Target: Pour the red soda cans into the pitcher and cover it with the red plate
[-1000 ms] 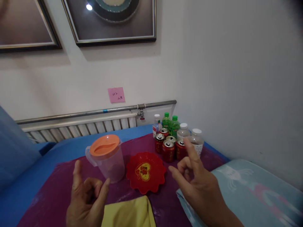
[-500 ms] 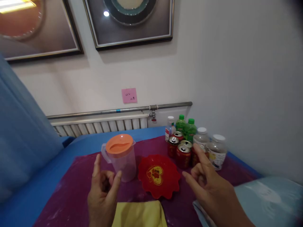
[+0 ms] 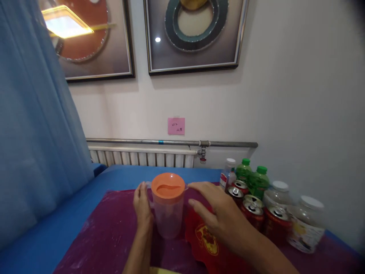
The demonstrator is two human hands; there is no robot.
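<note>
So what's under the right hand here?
Under the right hand lies a red plate on the purple cloth; the hand covers the plate's far half.

Pitcher (image 3: 167,205) left of cans (image 3: 256,209)

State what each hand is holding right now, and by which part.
The left hand is at the handle side of the orange-lidded pitcher; whether it grips cannot be told. The right hand reaches toward the lid edge, holding nothing.
</note>
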